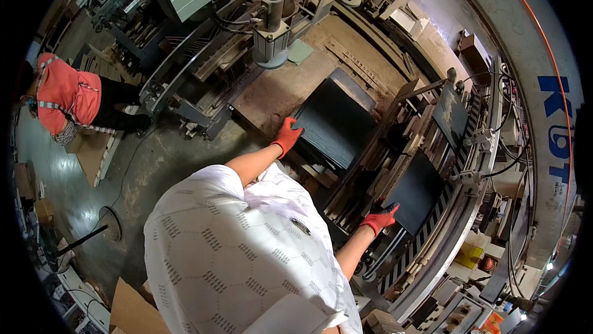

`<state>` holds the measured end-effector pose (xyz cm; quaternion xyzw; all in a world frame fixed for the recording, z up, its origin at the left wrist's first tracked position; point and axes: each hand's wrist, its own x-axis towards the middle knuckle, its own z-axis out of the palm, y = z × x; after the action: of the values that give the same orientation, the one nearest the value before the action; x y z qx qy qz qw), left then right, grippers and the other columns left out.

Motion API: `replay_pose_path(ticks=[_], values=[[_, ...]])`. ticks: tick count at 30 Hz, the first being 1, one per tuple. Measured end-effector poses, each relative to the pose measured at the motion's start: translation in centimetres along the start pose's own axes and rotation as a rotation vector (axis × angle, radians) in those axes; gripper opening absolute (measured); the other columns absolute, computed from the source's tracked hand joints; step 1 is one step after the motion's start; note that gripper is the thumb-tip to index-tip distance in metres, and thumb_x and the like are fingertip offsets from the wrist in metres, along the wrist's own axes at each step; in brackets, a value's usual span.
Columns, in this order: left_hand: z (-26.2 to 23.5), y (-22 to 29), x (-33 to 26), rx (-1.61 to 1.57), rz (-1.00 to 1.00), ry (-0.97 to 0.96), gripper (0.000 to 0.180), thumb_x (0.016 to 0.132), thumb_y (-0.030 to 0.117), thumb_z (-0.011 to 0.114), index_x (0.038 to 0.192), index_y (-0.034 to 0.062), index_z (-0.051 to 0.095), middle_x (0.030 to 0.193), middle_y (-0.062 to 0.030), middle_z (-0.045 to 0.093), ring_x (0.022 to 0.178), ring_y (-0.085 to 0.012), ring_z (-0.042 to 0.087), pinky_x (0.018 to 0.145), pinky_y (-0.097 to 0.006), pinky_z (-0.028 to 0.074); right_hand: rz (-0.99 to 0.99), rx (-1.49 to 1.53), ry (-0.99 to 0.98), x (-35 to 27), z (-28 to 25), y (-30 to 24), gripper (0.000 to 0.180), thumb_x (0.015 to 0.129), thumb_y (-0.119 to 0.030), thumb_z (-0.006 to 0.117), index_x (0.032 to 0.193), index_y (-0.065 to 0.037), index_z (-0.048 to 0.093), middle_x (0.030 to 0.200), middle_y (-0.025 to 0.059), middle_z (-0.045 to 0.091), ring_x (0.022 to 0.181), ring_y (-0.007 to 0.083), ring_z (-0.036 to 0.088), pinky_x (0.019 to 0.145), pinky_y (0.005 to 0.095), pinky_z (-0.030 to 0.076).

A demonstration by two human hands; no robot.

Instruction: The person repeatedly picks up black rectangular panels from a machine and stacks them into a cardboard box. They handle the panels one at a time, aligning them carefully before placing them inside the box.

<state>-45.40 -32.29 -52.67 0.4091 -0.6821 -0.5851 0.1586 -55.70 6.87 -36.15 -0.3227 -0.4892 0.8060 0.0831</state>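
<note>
One co-worker in a coral top [86, 96] bends at the far left, the head nearly lost against the dark rim of the fisheye view, above a brown board [94, 158] partly covered by the bent body. Rightward on the floor stands a round base [110, 223] with a dark rod, whose lower end is hard to make out. The wearer's white patterned shirt [235, 254] hides much of the lower middle. Above it, the red-gloved left hand [286, 137] is at the near left corner of a stack of dark panels [340, 127] on the machine bed; its fingers look partly spread, but I cannot tell whether they grip, since the undersides are hidden. Farther right, the red-gloved right hand [379, 218] is at the left edge of a single dark panel [419, 191], index finger extended, any hold beneath unseen. Another dark panel [451, 115] lies beyond, partly behind machine parts. At the far right, a grey curved beam [525, 31] carries an orange cord [548, 41], both cut off by the lens rim.
</note>
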Motion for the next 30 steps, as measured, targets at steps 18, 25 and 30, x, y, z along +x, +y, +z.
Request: replay_pose_path(ticks=[18, 25, 30], values=[[-8.6, -0.9, -1.1, -0.347, -0.723, -0.646, 0.009, 0.091, 0.016, 0.065, 0.097, 0.0104, 0.062, 0.089, -0.0089, 0.064, 0.072, -0.0255, 0.065, 0.06, -0.041, 0.054, -0.131, -0.052, 0.007, 0.4, -1.2, 1.0, 0.051, 0.094, -0.03, 0.067, 0.132, -0.007, 0.042, 0.124, 0.0121, 0.059, 0.093, 0.0296, 0.062, 0.076, 0.0456, 0.055], [-7.3, -1.3, 1.3, -0.311, -0.527, -0.531, 0.029, 0.087, 0.031, 0.071, 0.108, 0.0116, 0.065, 0.102, -0.0026, 0.065, 0.094, -0.0164, 0.059, 0.081, -0.035, 0.048, -0.125, 0.101, -0.106, -0.9, -0.3, -0.6, 0.035, 0.096, -0.021, 0.062, 0.129, -0.018, 0.052, 0.132, 0.0056, 0.057, 0.113, 0.0289, 0.056, 0.073, 0.0487, 0.055], [-5.2, 4.7, -0.9, -0.492, -0.279, -0.47, 0.027, 0.087, 0.016, 0.074, 0.11, 0.0036, 0.068, 0.102, -0.0047, 0.07, 0.087, -0.0152, 0.065, 0.081, -0.031, 0.053, -0.063, 0.104, -0.101, -7.7, -0.8, -2.0, 0.042, 0.095, -0.02, 0.062, 0.135, -0.023, 0.049, 0.134, -0.0011, 0.054, 0.114, 0.0224, 0.054, 0.075, 0.0428, 0.052]])
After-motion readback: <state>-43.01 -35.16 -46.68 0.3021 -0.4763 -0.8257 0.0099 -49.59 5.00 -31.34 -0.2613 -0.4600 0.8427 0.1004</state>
